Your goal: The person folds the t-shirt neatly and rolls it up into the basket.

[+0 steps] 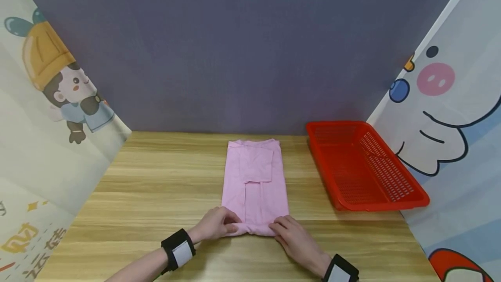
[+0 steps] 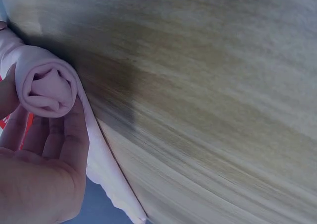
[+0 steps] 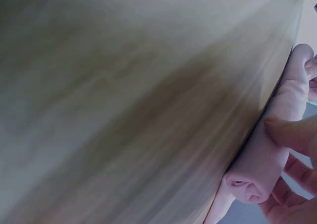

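A pink garment [image 1: 254, 195], folded into a long strip, lies on the wooden table, its near end rolled up. In the left wrist view the roll [image 2: 49, 87] shows a spiral end. My left hand [image 1: 215, 223] grips the left end of this roll, thumb on one side and fingers curled on the other. At the right end my right hand [image 1: 297, 238] holds it the same way; the right wrist view shows its thumb [image 3: 287, 135] pressed on the pink roll [image 3: 262, 159]. A square folded flap lies on top of the strip's far part.
A red plastic basket [image 1: 332, 177] with perforated sides stands at the table's right, near the back. The wooden tabletop [image 1: 168, 173] meets a grey wall [image 1: 235, 55] behind and cartoon-printed panels on both sides. Black bands are strapped round both wrists.
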The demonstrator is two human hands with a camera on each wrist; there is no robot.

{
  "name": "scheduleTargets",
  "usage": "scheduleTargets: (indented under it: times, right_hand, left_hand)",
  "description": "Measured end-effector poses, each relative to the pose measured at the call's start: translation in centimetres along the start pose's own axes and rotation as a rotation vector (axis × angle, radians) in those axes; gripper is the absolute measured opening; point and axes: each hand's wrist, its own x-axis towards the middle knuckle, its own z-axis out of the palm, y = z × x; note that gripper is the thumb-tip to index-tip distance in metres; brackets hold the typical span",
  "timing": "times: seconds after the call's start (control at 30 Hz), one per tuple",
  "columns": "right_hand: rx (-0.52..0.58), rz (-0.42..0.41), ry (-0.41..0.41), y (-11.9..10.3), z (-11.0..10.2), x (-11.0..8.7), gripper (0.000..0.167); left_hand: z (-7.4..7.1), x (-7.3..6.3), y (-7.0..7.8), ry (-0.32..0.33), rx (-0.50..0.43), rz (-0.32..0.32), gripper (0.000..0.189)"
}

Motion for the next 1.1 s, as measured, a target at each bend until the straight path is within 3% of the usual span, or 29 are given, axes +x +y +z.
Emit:
scheduleTargets:
  times: [0.1,0.17,0.27,0.43,0.5,0.6,0.73,0.93,1.1]
  right_hand:
    - [0.026,0.027,0.004,0.0,0.1,0.3,0.022]
    - [0.059,0.038,0.012,0.1,0.3,0.5,0.019]
    - [0.148,0.051,0.026,0.5,0.5,0.9,0.017]
    - [0.34,0.118,-0.025,1.3,0.2,1.9,0.009]
    - [0.413,0.167,-0.086,1.7,0.0,2.4,0.006]
    - [0.497,0.223,-0.195,2.4,-0.4,3.1,0.004]
    - [0.579,0.251,-0.3,3.1,-0.7,3.8,0.004]
    - [0.609,0.262,-0.324,3.2,-0.9,3.9,0.004]
    - [0.508,0.233,-0.268,2.8,-1.1,3.1,0.006]
  left_hand:
    - [0.2,-0.1,0.1,0.01,0.0,0.012,0.012]
    - [0.6,-0.3,0.1,0.036,0.043,0.062,0.013]
    - [1.3,-1.0,-0.2,0.11,0.23,0.23,0.016]
    - [2.2,-1.9,-0.8,0.306,0.645,0.536,0.024]
    - [2.3,-2.0,-0.9,0.352,0.738,0.608,0.025]
    - [2.4,-2.0,-1.1,0.381,0.805,0.67,0.022]
    - [2.4,-2.1,-1.3,0.397,0.841,0.69,0.021]
    - [2.5,-1.9,-1.3,0.38,0.833,0.618,0.019]
    - [2.7,-1.5,-1.3,0.365,0.633,0.503,0.023]
